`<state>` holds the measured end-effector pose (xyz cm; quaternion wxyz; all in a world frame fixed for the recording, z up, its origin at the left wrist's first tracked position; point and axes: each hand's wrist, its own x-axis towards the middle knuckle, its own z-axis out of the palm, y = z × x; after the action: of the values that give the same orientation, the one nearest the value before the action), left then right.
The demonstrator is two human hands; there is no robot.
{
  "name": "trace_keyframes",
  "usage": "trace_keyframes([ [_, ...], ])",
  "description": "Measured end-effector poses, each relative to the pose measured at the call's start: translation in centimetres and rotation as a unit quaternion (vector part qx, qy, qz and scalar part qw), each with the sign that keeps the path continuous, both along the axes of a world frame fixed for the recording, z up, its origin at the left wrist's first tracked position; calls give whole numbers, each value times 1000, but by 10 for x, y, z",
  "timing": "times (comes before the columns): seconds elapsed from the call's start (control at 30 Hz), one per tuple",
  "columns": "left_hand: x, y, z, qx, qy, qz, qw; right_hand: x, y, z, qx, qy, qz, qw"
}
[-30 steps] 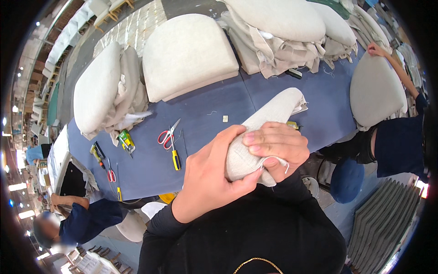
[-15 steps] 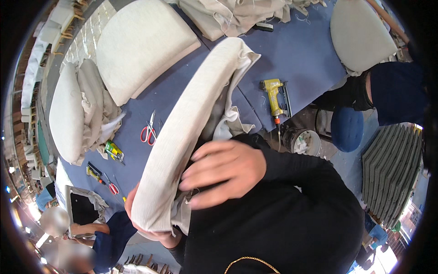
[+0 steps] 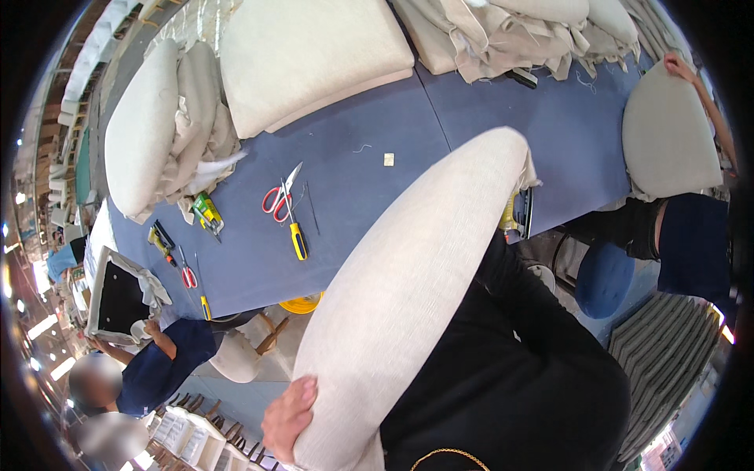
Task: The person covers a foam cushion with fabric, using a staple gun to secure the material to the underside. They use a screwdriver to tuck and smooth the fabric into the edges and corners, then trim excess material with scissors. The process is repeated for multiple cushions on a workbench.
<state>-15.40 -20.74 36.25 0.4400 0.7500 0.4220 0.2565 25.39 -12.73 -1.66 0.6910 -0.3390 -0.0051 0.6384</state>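
Observation:
A beige fabric-covered seat cushion (image 3: 400,282) stands tilted in front of my chest, its smooth padded face turned up and to the left. My left hand (image 3: 290,420) grips its lower left end, fingers over the edge. My right forearm (image 3: 503,275) passes behind the cushion, which hides my right hand. Loose fabric shows at the cushion's upper right edge. Just past that edge, a yellow staple gun (image 3: 516,212) is partly covered. To the left on the blue table lie red-handled scissors (image 3: 279,202) and a yellow-and-black screwdriver (image 3: 298,240).
Beige cushions (image 3: 314,63) and piled covers (image 3: 526,39) line the blue table's (image 3: 345,149) far side. More staple guns and scissors lie left. One co-worker (image 3: 173,361) handles a black-bottomed seat at left; another's hand (image 3: 679,67) touches a cushion at right. Grey panels (image 3: 667,369) are stacked right.
The cushion has turned so its broad face shows instead of its side and open underside. My right hand has gone out of sight behind it. The view has shifted, revealing the screwdriver.

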Motion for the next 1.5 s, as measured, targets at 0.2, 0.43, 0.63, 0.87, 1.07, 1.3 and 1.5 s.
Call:
trace_keyframes([
  [0.2,11,-29,-15,-63,150,354,921,-33,6,-76,9,-437,183,880],
  [0.43,43,-18,-14,38,12,399,916,-40,99,-125,123,-304,183,927],
  [0.63,58,21,13,73,55,162,983,6,122,-155,98,-525,220,817],
  [0.87,103,84,23,155,57,15,986,132,32,-107,-240,-574,223,750],
  [1.07,131,90,14,184,62,-5,981,115,-46,114,-162,-498,27,851],
  [1.3,155,94,13,202,65,-52,976,56,-69,315,35,-627,69,776],
  [1.5,160,97,16,189,98,-65,975,-10,-46,392,169,-538,166,809],
])
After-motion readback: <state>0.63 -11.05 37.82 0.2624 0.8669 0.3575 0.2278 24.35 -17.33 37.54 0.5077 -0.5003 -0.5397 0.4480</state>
